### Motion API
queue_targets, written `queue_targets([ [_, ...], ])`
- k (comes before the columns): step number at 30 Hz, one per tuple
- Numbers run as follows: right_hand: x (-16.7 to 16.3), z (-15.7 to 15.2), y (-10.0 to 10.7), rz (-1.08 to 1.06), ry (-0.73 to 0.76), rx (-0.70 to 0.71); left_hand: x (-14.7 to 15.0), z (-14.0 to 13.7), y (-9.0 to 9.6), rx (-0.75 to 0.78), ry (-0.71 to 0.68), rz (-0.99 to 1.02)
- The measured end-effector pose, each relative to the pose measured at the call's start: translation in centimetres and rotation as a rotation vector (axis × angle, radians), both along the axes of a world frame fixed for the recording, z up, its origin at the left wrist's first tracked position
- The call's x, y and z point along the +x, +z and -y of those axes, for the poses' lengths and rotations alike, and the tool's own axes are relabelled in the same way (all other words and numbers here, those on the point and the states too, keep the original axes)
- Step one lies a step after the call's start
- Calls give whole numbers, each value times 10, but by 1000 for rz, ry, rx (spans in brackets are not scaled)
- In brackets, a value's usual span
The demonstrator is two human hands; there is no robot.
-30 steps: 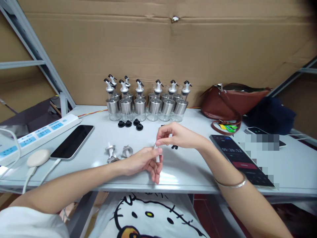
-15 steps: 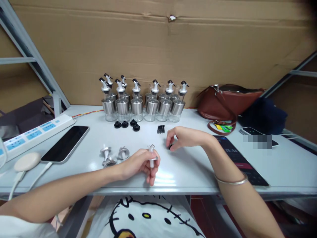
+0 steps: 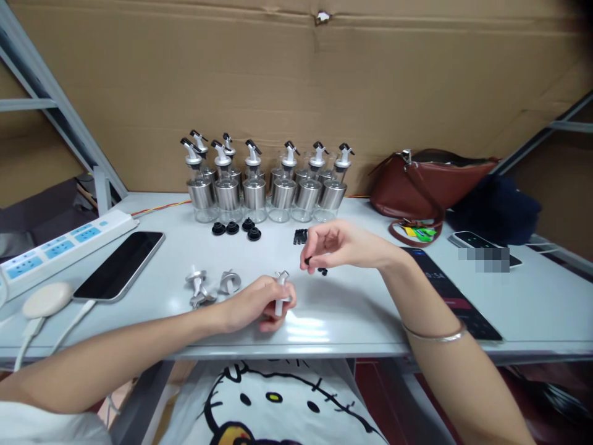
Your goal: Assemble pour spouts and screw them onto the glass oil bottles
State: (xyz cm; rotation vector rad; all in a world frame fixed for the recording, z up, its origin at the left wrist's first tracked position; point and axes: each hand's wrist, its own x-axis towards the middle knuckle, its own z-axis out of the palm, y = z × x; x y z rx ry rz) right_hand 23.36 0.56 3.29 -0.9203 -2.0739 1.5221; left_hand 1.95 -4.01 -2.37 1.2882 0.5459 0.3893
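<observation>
The front edge of the worktop point(image 3: 361, 315) runs nearest, just on the wearer's side of the silver spout point(image 3: 279, 304). The left hand point(image 3: 258, 301) is closed on that spout, thumb laid across it; its long axis stands close to upright, bent tip uppermost. The right hand point(image 3: 331, 244) pinches a small black piece point(image 3: 307, 261) between thumb and fingers, beyond the spout and to its right — near it, with a gap between. That gap looks to be the relation that counts most: the black piece sits up and to the right of the spout's tip, and nothing shows between the two.

Left of the spout, past the left hand, lie loose spouts point(image 3: 230, 282). To its right, below the right hand, rest tiny black parts point(image 3: 323, 272). Farther right, a dark tablet point(image 3: 449, 290) bounds the room for the right wrist; bare surface shows between it and the spout. Beyond the spout, black levers point(image 3: 299, 237) lie partly hidden by the right hand, with four black stoppers point(image 3: 232, 228) beyond it to the left. Bottles point(image 3: 254, 194) stand farther still.
</observation>
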Motion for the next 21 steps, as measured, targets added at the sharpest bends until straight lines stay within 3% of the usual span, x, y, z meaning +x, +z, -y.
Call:
queue_targets([
  [6, -13, 2, -7, -136, 53, -67, -1, 2, 3, 125, 19, -91],
  [11, -21, 3, -15, -266, 131, -176, 0, 3, 3, 165, 7, -56],
  [21, -30, 5, -22, -238, 139, -218, 2, 6, 8, 287, 53, -191],
])
